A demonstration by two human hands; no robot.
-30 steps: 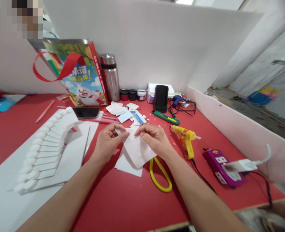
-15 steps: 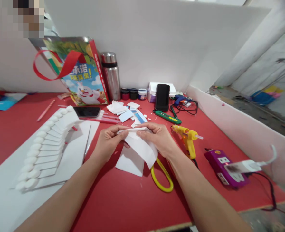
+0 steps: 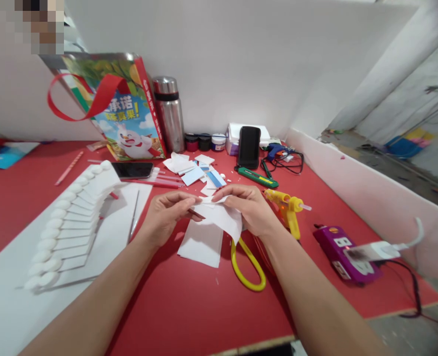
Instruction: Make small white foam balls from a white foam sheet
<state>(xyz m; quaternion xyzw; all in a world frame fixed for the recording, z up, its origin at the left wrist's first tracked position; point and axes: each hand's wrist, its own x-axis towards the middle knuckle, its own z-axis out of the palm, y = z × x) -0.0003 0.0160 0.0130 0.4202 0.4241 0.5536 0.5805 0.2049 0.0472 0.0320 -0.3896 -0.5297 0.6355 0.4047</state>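
Observation:
Between my hands is a sheet of white paper [image 3: 222,217], pinched along its far edge, its near part hanging down and curling to the right. My left hand [image 3: 170,215] grips the left end of that edge; a thin dark strip pokes out below its fingers. With thumb and fingers together, my right hand [image 3: 250,207] holds the right end. Another white sheet [image 3: 200,244] lies flat on the table below. A yellow loop handle [image 3: 249,277] shows beneath my right hand; the rest of it is hidden.
A stepped white model [image 3: 75,222] edged with round white discs stands on white board at left. To the right are a yellow glue gun [image 3: 287,210], a purple power strip [image 3: 347,254] and a green cutter [image 3: 258,176]. Card scraps [image 3: 193,174] and a steel flask [image 3: 170,116] stand beyond.
My fingers have shifted along the paper's edge, the right hand opening its grip slightly wider. The hanging part has risen a little, and a dark strip now shows by my left fingers.

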